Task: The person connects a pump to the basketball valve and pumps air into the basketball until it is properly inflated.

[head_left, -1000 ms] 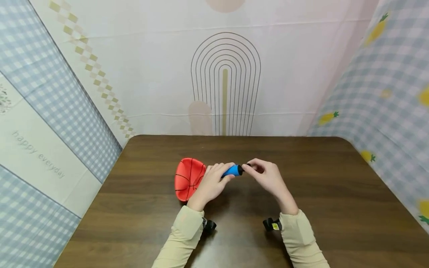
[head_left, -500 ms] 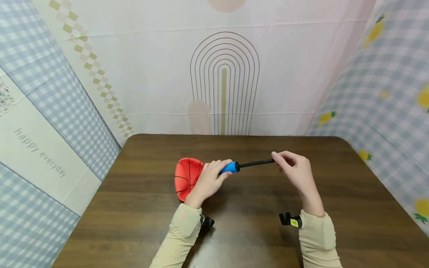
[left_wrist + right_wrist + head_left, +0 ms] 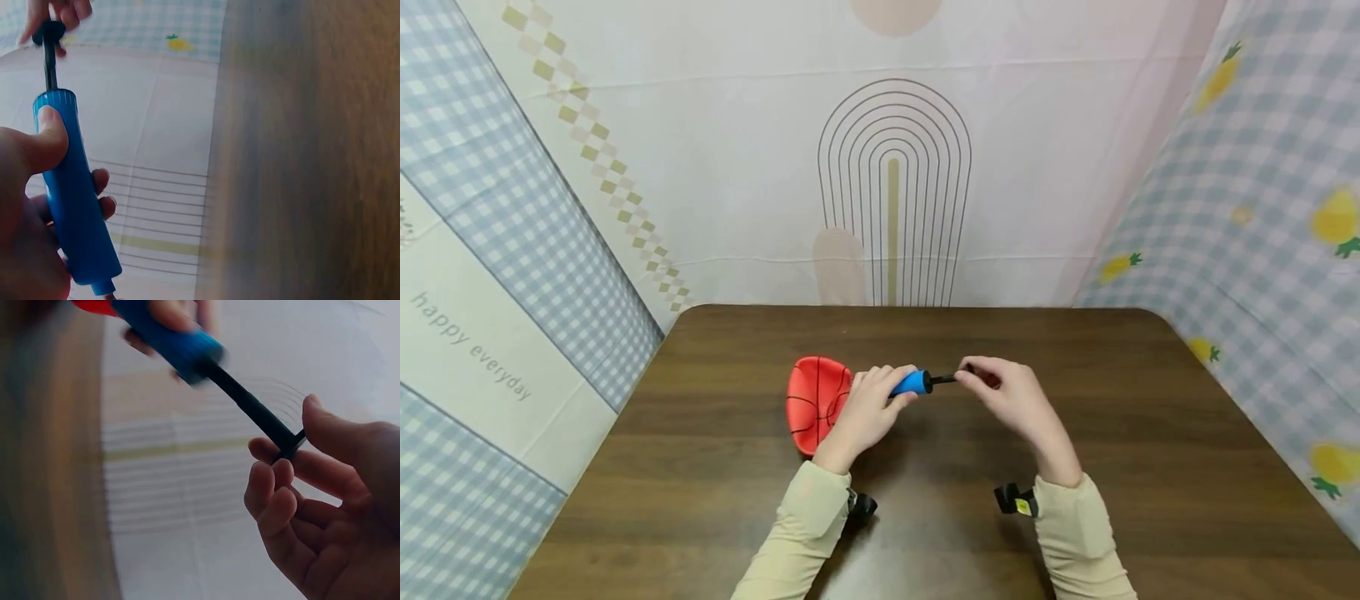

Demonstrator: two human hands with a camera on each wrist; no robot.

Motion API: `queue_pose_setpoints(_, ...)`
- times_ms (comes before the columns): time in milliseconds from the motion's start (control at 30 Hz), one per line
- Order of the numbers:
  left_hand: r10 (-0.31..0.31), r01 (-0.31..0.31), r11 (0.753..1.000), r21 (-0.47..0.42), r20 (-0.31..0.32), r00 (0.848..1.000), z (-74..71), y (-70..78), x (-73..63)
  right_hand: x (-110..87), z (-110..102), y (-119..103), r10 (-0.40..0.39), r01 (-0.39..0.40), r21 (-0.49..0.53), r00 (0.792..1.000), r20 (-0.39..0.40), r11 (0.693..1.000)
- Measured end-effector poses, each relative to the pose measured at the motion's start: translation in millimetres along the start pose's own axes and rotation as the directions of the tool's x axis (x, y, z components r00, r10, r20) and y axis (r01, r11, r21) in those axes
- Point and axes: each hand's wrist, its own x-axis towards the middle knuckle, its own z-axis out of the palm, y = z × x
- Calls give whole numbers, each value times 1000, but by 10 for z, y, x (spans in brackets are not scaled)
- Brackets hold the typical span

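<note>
A blue hand pump (image 3: 78,194) with a black plunger rod lies across my left hand (image 3: 867,410), whose fingers and thumb wrap its barrel. At the rod's outer end, my right hand (image 3: 1011,404) pinches the black handle (image 3: 290,445) between thumb and fingers. A short length of rod (image 3: 943,379) shows between barrel and handle. Left of the pump is a limp, caved-in red ball (image 3: 814,404) with black basketball lines, partly covered by my left hand. The pump's nozzle end points toward the ball, and their meeting place is hidden behind that hand in the head view.
Both hands work over a brown wooden table (image 3: 737,517). A pale printed cloth (image 3: 745,167) hangs behind its far edge, with checked cloths on the left and right. Each wrist carries a small black camera (image 3: 862,507).
My right hand drew the handle out to the right, baring a long rod, then came back left so most of it is inside the barrel. My left hand stayed almost in place.
</note>
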Motion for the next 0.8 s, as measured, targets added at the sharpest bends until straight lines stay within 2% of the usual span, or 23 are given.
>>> queue_pose_setpoints(100, -1, 1, 999, 33, 3, 1000, 35, 38, -15, 34, 170, -10, -42, 42, 3, 999, 31, 999)
queue_pose_setpoints(200, -12, 11, 999, 41, 7, 1000, 47, 63, -22, 37, 247, -7, -53, 52, 27, 998, 44, 998)
queue_pose_setpoints(333, -3, 3, 1000, 19, 1, 1000, 37, 65, -13, 26, 257, 24, 0, -5, 103, 999, 50, 995)
queue_pose_setpoints(500, -5, 7, 1000, 27, -53, 999, 10, 31, -8, 45, 272, 39, 70, -90, 213, 993, 97, 973)
queue_pose_setpoints(600, -21, 22, 1000, 19, -74, 997, -5, 7, -6, 61, 270, 25, 87, -105, 249, 993, 83, 963)
queue_pose_setpoints(800, -32, 35, 999, 32, -96, 995, -29, -43, 9, 45, 115, 62, 76, -71, 215, 997, -11, 974)
